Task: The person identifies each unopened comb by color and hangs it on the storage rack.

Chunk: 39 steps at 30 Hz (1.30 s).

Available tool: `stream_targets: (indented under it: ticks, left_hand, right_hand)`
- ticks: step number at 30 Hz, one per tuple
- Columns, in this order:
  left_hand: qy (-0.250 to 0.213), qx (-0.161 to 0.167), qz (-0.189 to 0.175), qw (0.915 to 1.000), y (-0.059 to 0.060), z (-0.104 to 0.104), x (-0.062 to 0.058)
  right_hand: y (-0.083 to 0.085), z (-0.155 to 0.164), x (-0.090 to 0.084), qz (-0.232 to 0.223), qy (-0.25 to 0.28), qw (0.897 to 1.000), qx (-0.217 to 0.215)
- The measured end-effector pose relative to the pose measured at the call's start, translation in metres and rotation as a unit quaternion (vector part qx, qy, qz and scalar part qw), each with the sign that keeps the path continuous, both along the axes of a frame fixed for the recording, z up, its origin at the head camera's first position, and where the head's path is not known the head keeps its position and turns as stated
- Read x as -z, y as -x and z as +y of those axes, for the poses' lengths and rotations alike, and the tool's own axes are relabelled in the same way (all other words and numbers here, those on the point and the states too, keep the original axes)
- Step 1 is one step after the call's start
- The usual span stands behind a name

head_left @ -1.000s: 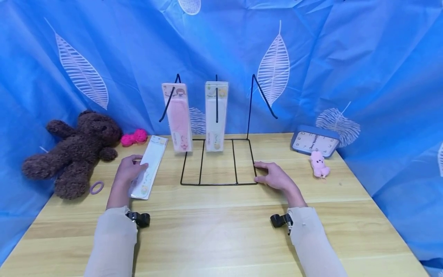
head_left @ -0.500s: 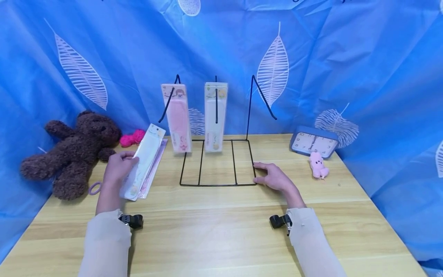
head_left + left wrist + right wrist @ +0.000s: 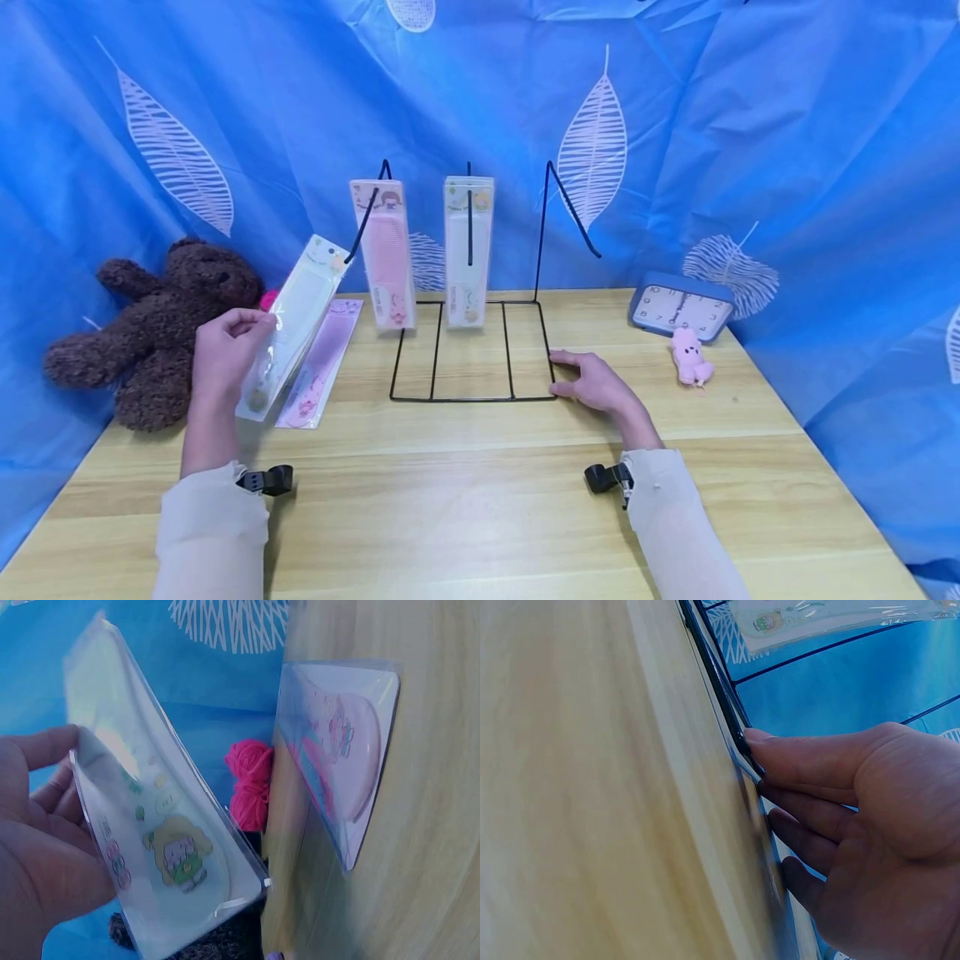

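My left hand point(image 3: 228, 350) pinches the edge of a packaged white comb point(image 3: 296, 308), tilted and raised from the table. Its clear wrapper and cartoon print face the left wrist view. Just under it, a packaged pink comb point(image 3: 321, 367) lies on the table. A black wire display rack point(image 3: 472, 401) stands in the middle; a packaged pink comb point(image 3: 388, 258) hangs on its left hook and a packaged white comb point(image 3: 468, 275) on its middle hook. Nothing hangs on the right hook point(image 3: 573, 208). At the base's right side, my right hand point(image 3: 596, 383) grips the wire with thumb and fingers.
A brown teddy bear point(image 3: 172, 333) lies at the left, with pink yarn point(image 3: 250, 784) behind the lifted comb. At the right stand a blue clock point(image 3: 682, 307) and a small pink plush toy point(image 3: 690, 357). A blue curtain point(image 3: 480, 100) hangs behind.
My left hand has lifted the packaged white comb and shifted left with it. The packaged pink comb that lay under it has come into view. My right hand stays on the rack.
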<state>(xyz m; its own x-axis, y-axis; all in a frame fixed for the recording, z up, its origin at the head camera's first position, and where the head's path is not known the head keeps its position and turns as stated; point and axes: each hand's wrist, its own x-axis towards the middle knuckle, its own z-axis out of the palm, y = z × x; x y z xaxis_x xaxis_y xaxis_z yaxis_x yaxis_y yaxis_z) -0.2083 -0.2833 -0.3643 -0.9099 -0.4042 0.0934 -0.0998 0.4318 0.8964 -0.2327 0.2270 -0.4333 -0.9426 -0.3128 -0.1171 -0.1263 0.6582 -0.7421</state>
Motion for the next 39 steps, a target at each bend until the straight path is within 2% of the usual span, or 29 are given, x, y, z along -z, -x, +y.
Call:
stream_targets:
  ticks: [5, 8, 12, 18, 32, 39]
  left_hand:
    - [-0.016, 0.01, 0.049, 0.9986, -0.001, 0.003, -0.003]
    - [-0.019, 0.044, 0.083, 0.9954, -0.001, 0.006, -0.003]
    - [-0.019, 0.101, 0.122, 0.9871, 0.0, 0.012, -0.003]
    - [-0.036, 0.151, 0.162, 0.9745, 0.003, 0.025, -0.005]
    - [-0.03, 0.24, 0.166, 0.9559, 0.006, 0.058, -0.016]
    - [-0.021, 0.261, 0.158, 0.9522, 0.004, 0.073, -0.027]
  right_hand:
    - [-0.001, 0.001, 0.0, -0.003, 0.0, 1.0, 0.002]
    - [-0.001, 0.001, 0.001, 0.0, 0.0, 1.0, 0.0]
    - [0.0, 0.001, 0.0, -0.001, 0.002, 1.0, 0.003]
    - [0.0, 0.0, -0.001, 0.001, 0.0, 1.0, 0.001]
    - [-0.001, 0.001, 0.0, 0.0, -0.002, 1.0, 0.004]
    - [-0.001, 0.001, 0.0, 0.003, -0.002, 1.0, 0.001]
